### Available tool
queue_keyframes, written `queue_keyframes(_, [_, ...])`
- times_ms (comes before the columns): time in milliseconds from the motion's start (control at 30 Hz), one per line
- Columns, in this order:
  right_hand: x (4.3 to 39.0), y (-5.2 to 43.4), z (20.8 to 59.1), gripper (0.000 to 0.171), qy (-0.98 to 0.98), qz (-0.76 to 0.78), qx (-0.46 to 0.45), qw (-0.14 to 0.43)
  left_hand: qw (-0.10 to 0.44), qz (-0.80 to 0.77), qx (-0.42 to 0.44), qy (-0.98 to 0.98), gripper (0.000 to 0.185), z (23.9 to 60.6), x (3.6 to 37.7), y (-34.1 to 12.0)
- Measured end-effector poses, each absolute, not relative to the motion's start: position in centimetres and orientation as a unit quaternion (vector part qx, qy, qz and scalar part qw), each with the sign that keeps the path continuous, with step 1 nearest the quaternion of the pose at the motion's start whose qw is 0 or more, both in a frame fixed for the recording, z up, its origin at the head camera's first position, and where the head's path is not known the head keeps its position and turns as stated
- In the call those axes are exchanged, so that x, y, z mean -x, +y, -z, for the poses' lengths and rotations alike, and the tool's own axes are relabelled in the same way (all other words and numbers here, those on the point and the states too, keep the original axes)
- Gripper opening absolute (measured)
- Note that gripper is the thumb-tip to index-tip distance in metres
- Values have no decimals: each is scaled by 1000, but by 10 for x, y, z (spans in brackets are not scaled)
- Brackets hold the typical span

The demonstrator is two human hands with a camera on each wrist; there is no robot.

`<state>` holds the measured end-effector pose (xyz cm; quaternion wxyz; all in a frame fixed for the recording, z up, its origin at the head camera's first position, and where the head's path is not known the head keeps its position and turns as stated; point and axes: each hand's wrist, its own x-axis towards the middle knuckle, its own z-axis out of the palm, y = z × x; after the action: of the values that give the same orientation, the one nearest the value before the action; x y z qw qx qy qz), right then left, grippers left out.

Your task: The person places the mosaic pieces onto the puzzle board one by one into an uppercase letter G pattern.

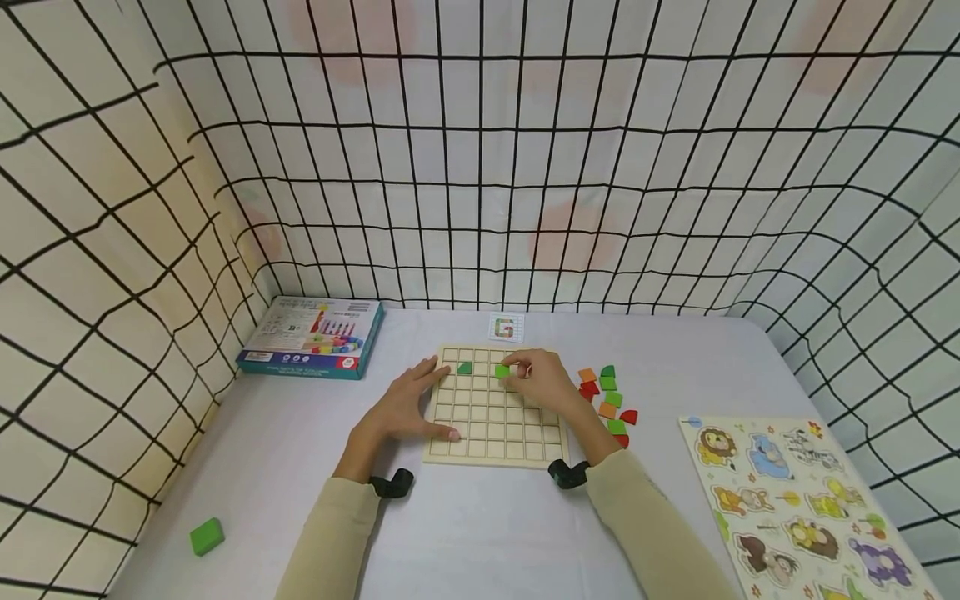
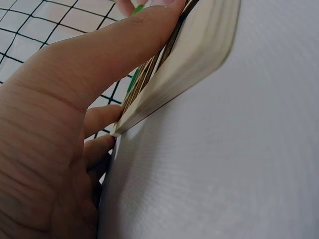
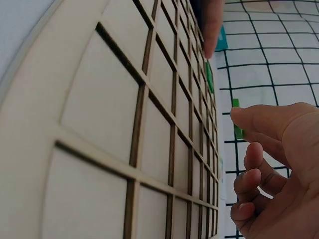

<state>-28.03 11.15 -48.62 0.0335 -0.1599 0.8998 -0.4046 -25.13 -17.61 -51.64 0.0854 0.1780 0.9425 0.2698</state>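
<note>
A pale wooden grid board [image 1: 495, 433] lies on the grey table. One green tile [image 1: 465, 367] sits in a cell of its second row. My right hand [image 1: 542, 382] pinches a small green square tile [image 1: 502, 372] over the board's upper middle; the right wrist view shows that tile [image 3: 237, 119] edge-on between thumb and forefinger, just above the board [image 3: 99, 114]. My left hand [image 1: 408, 408] lies flat with straight fingers on the board's left edge, thumb along the lower rim. In the left wrist view the thumb [image 2: 124, 45] presses the board's side [image 2: 199, 55].
Loose orange, red and green tiles [image 1: 609, 400] lie right of the board. A pattern card [image 1: 506, 327] sits behind it. A blue box [image 1: 313, 337] is back left, a green block [image 1: 206, 536] front left, an animal puzzle [image 1: 795, 508] front right. Grid-patterned sheets wall the table.
</note>
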Motion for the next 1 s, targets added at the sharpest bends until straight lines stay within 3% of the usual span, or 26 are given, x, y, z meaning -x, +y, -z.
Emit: queue_keyframes(1000, [301,72,499,31,917,371,136,52,88,-266,-174,944,121,522,254,-178])
